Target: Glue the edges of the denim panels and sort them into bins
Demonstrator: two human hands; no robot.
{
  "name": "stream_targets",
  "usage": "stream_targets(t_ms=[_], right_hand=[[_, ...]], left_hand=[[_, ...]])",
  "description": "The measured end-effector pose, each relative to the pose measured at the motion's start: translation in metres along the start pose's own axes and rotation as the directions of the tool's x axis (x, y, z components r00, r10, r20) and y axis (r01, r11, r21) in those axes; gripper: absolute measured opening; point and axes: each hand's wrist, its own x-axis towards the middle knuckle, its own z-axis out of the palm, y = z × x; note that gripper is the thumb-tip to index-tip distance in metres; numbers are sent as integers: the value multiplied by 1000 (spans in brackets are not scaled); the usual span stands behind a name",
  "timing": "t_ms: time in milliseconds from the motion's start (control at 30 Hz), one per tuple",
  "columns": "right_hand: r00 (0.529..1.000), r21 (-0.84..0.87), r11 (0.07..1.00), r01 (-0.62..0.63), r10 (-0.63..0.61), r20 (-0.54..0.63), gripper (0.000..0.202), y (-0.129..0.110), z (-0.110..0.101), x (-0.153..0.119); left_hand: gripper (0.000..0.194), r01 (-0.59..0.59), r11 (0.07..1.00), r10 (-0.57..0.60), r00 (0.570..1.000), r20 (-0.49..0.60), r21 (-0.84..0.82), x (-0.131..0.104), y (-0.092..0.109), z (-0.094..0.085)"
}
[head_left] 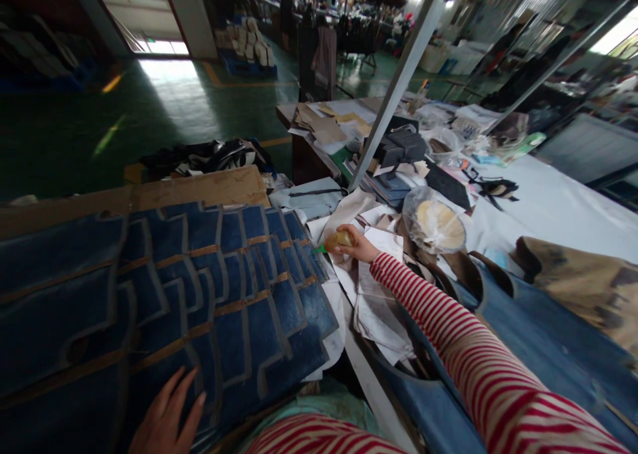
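Note:
My right hand (359, 244), in a red-and-white striped sleeve, is closed around a small yellowish squeeze bottle (337, 241). Its green nozzle points left, by the right edge of the blue pieces. These flat dark blue pieces (294, 314), with grey edges and stepped outlines, lie overlapping in rows across the left of the view. Brown strips (242, 306) run across the rows. Fingers apart, my left hand (168, 414) rests on or just over the nearest blue pieces at the bottom. It holds nothing that I can see.
White sheets (381, 294) lie under and beside my right forearm. A plastic-wrapped round yellowish thing (434, 223) sits beyond them. Large blue curved sheets (543, 328) lie at the right. A slanting metal post (399, 85) rises near a cluttered table. Cardboard (199, 189) borders the blue pieces.

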Motion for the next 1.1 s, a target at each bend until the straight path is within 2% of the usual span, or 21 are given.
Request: stream_targets(t_ms=[100,267,333,433,533,600,800,967,1100], right_hand=[[999,-13,1000,24,-23,26,51,-5,-5,0],[962,68,994,-82,61,266,52,-20,-20,-21],[950,79,991,-109,80,302,52,-22,-21,-25],[975,24,998,-53,47,216,51,-18,-17,-17],[993,-57,996,69,-63,100,49,-12,-10,3],[989,-108,985,138,-131,67,48,-11,-6,15],[975,-166,961,220,-216,40,49,-15,-4,26],[975,-164,961,222,-217,45,50,-17,-6,24],[977,-194,958,212,-210,33,49,-15,-1,35]], left_hand=[[41,17,999,-17,1000,0,27,-2,-2,3],[42,10,1000,-10,1000,-8,15,-2,-5,7],[42,10,1000,-10,1000,-6,14,-2,-7,8],[41,13,1000,-14,1000,14,17,-3,-7,9],[43,18,999,-19,1000,24,26,-3,-7,8],[45,23,999,-24,1000,19,29,-3,-7,7],[46,57,998,-57,998,26,13,-3,-5,6],[45,42,999,-42,999,27,1,-3,-5,7],[43,26,1000,-26,1000,11,2,-4,-7,9]])
